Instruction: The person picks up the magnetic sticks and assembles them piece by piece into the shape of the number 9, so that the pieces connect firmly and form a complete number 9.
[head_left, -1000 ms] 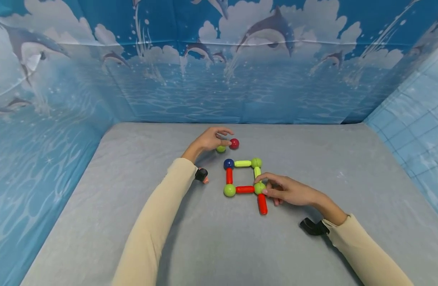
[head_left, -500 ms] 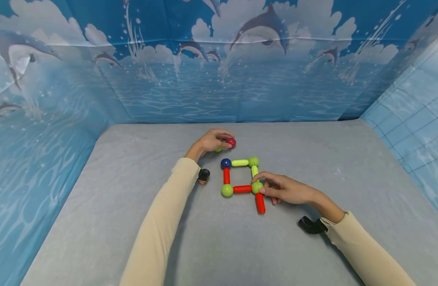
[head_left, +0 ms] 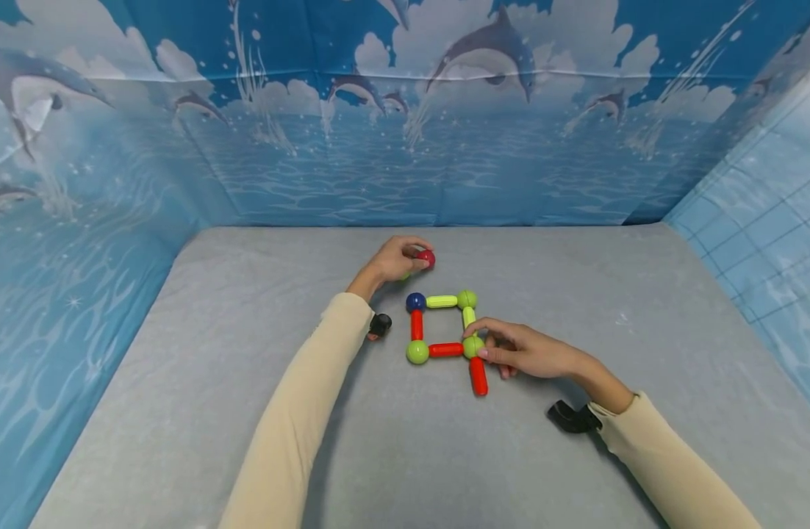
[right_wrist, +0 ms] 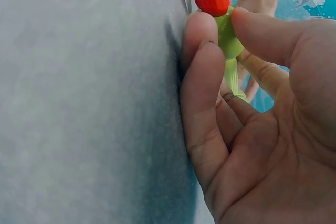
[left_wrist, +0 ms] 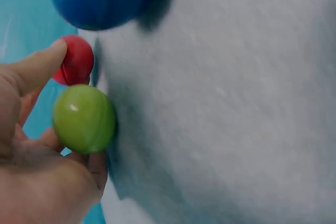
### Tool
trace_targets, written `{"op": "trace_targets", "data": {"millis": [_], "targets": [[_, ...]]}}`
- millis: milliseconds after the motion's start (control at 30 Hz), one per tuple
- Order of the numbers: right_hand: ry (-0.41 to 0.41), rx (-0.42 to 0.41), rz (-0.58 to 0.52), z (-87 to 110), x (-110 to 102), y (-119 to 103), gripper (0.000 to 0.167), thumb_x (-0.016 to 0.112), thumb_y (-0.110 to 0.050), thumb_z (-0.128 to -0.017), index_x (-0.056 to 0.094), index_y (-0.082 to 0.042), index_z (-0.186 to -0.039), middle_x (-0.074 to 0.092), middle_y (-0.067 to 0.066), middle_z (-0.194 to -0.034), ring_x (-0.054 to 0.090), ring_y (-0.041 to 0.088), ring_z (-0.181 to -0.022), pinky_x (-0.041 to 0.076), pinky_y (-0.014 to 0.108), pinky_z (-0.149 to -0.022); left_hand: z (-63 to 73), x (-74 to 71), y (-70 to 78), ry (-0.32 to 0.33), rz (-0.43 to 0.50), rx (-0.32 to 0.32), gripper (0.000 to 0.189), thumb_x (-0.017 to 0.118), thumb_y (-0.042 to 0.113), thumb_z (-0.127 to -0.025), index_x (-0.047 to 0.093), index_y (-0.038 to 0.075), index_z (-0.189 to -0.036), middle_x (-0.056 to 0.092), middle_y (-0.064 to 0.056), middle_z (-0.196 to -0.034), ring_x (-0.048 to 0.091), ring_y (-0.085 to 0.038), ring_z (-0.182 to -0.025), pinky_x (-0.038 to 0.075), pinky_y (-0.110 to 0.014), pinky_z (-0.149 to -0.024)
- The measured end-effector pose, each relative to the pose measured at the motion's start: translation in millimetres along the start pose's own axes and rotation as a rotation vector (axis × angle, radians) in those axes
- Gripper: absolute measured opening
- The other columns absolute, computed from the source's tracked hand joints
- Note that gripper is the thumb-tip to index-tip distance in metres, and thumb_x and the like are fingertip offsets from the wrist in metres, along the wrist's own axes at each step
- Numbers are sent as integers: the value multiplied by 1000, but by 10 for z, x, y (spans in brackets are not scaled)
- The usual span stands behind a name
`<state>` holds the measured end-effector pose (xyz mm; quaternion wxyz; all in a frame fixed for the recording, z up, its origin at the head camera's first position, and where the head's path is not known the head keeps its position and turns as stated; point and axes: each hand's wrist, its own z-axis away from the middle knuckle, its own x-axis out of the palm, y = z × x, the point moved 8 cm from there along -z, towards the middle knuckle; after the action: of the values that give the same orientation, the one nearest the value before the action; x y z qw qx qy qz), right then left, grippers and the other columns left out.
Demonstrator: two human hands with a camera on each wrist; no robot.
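At the far side of the table, my left hand [head_left: 393,260] pinches a red ball [head_left: 427,258] between thumb and fingers. Close under that hand sits a loose green ball [left_wrist: 84,119], mostly hidden in the head view. Nearer me lies a square of rods and balls, with a blue ball [head_left: 416,302], a green ball [head_left: 467,299] and another green ball [head_left: 417,352] at corners. My right hand [head_left: 527,350] pinches the near-right green corner ball [head_left: 473,347]. From that ball a red rod [head_left: 478,377] sticks out toward me.
A grey cloth covers the table [head_left: 392,448]. Behind it hangs a blue curtain [head_left: 352,169] printed with dolphins, and more sheeting stands at both sides. Black wrist cameras sit under both sleeves.
My left thumb and fingers have closed around the red ball, which now sits slightly farther back. My right hand stays at the green corner ball. The head view has shifted slightly.
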<state>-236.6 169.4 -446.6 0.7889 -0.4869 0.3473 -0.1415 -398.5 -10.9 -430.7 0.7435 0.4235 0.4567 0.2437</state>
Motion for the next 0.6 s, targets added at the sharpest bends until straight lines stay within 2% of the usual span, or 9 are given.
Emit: {"op": "trace_targets", "data": {"millis": [133,267,433,500,600], "targets": [[3,5,-1,5,-2,1,37,52,-23,-106,47,-15,-142,56,13,-88,58,20,-64,51,28,-62,44,-30,139,31,2,41,37,65,21,-99,62,18,-136,58,-11,-137,53,-26,-127,45,-45,-105],[2,10,1,12,1,6,37,52,-24,-106,47,-15,-142,56,12,-88,59,21,-64,52,29,-62,224,-19,370,49,26,150,34,65,25,-99,63,20,-133,58,-7,-136,54,-24,-124,47,-42,-102],[4,9,-9,14,-6,15,37,52,-23,-106,47,-15,-142,57,12,-88,59,21,-64,52,30,-62,671,104,674,6,36,300,33,64,26,-100,62,22,-133,59,-3,-131,56,-22,-118,50,-40,-97],[4,5,-10,9,-9,15,38,52,-23,-106,47,-15,-142,57,12,-88,59,21,-64,53,30,-62,872,172,753,-37,33,356,34,64,26,-100,62,20,-133,60,-3,-129,58,-20,-114,51,-39,-95],[0,-1,-3,2,-11,16,38,52,-24,-106,46,-16,-142,57,12,-88,60,21,-65,53,31,-63,1168,307,804,-139,37,421,35,66,21,-99,62,15,-133,61,-4,-126,61,-18,-107,52,-38,-93]]}}
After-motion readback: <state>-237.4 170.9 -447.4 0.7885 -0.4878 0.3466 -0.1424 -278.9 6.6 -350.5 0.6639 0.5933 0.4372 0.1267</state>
